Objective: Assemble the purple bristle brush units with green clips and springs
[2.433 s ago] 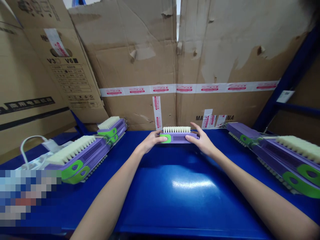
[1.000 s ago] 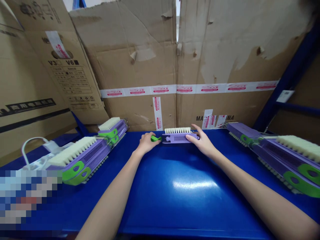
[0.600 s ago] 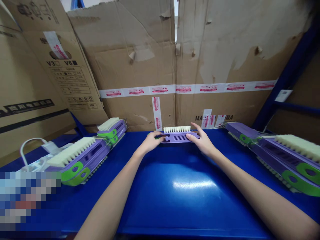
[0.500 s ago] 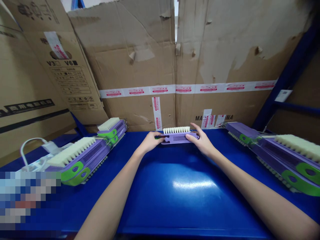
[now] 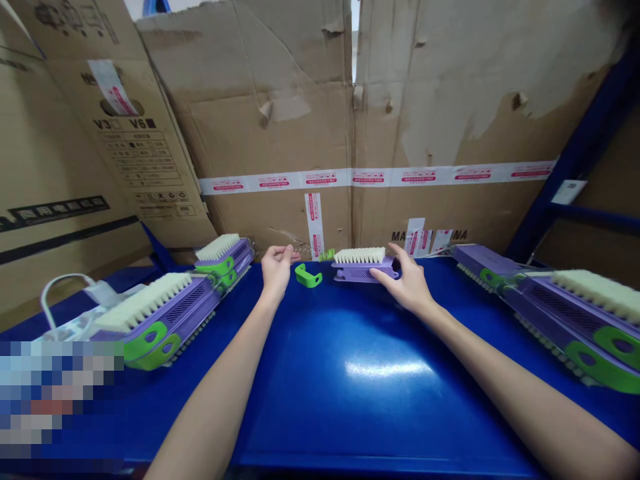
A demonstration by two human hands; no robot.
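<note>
Near the back of the blue table, my right hand [image 5: 407, 279] grips the right end of a purple brush [image 5: 363, 274]. The brush's cream bristles [image 5: 361, 256] point up. At its left end sits a small green part [image 5: 327, 255]. My left hand [image 5: 278, 268] is apart from the brush, with thumb and forefinger pinched on a thin see-through strand [image 5: 303, 251] that reaches toward the green part; its exact kind is too fine to tell. Between my hands, a bent green clip [image 5: 309, 276] lies on the table.
Purple and green brushes lie in stacked pairs at the left [image 5: 160, 310] and right [image 5: 555, 313] of the blue table [image 5: 310, 400]. A white plug with a cable [image 5: 100, 293] is at the left. Cardboard [image 5: 260, 140] walls the back, beside a blue post [image 5: 565, 147].
My left hand has come off the brush and moved left and slightly up, drawing out the thin strand. The green clip now lies separate on the table. My right hand keeps hold of the brush.
</note>
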